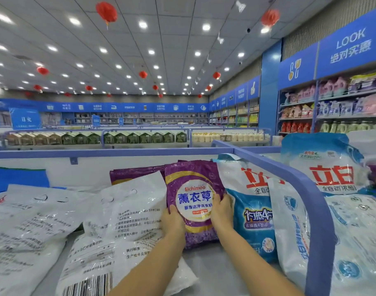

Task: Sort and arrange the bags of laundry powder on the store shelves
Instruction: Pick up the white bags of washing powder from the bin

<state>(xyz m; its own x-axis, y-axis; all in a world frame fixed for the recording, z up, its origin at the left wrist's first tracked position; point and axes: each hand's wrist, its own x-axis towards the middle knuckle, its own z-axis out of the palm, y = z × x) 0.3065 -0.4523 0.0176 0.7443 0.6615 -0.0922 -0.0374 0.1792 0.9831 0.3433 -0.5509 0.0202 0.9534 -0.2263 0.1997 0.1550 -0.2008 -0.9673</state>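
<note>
Head view: a purple bag (193, 201) of laundry powder stands upright on the pale shelf (214, 268) of a low bin, its printed front facing the camera. Both hands hold it by its sides. The left hand (172, 221) has its grip curled round the bag's lower left edge, with the thumb on the front. The right hand (222, 212) has its grip closed round the right edge, fingers bent over the front. Both forearms reach in from the bottom of the frame.

Just behind and to the left, a second purple bag (135, 174) lies partly hidden. In front of that one, a white bag (131, 210) leans with its text-covered back showing, touching the held bag's left side. More white bags (28, 227) lie flat further left. On the right, a blue-and-white bag (253, 210) with red characters stands against the held bag.

A blue rail (306, 189) curves down beside it and divides the bin. Beyond the rail stands a larger bag (323, 167) of the same kind. Wall shelves (343, 103) full of goods run along the right, and red lanterns (106, 10) hang from the ceiling.
</note>
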